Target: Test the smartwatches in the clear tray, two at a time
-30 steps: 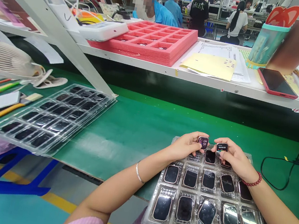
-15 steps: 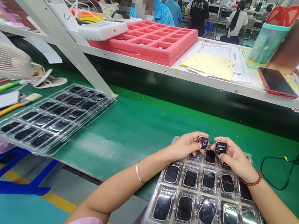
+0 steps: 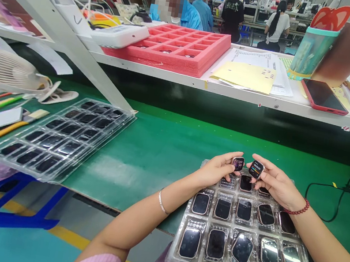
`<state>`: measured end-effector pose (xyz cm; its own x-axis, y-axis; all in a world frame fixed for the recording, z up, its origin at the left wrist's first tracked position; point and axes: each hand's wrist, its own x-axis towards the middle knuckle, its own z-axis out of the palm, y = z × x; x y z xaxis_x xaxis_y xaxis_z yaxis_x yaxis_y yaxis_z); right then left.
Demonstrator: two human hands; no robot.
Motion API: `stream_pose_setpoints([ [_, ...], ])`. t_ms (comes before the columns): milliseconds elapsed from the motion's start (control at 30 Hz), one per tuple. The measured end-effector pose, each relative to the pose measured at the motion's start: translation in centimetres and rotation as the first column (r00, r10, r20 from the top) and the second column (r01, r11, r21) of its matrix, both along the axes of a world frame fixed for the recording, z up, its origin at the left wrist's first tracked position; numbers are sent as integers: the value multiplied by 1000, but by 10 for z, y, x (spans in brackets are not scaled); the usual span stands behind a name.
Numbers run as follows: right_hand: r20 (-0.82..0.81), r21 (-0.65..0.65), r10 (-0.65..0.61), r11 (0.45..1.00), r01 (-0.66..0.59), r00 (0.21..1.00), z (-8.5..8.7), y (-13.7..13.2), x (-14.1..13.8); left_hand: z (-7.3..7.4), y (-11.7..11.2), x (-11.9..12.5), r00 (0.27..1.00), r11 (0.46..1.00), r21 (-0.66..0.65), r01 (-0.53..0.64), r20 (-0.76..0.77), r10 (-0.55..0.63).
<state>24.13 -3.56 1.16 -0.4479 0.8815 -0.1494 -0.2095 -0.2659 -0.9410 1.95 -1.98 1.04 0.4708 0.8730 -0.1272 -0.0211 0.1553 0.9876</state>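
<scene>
Between its thumb and fingers, my left hand holds a smartwatch without a strap, its screen lit with clock digits. My right hand grips a second smartwatch, tilted, with a lit screen of small digits and a coloured line. Both hands are over the far rows of a clear plastic tray. Dark-screened watch cases lie in its compartments, among them one watch case in the near row; some sit askew. My fingers partly cover the far row.
Another clear tray of dark watch cases lies at the left, beside a brush and a white fan. A shelf crosses above, bearing a pink foam tray, papers and a phone. A black cable lies at right. People sit beyond.
My right hand has turned its smartwatch, which now leans and sits slightly lower left with the fingers more stretched. The left hand has shifted up a little.
</scene>
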Motion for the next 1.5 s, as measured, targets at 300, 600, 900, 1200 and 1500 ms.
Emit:
stream_pose_setpoints([
  [300,29,20,29,999,-29,999,-3,1,2,1,-1,1,1000,1000,-9,9,-11,-9],
  [600,-9,-2,50,999,-50,999,-2,1,3,2,-1,1,1000,1000,-12,12,-21,-12],
  [900,39,52,73,996,-75,997,-2,1,2,0,-1,1,1000,1000,-5,16,-6,-16],
  [1200,232,153,46,985,-83,972,0,-1,0,5,-2,1,1000,999,-36,15,-17,-16],
  [1500,242,156,68,982,-108,968,3,-2,-1,4,-1,2,1000,999,-33,18,-13,-18],
])
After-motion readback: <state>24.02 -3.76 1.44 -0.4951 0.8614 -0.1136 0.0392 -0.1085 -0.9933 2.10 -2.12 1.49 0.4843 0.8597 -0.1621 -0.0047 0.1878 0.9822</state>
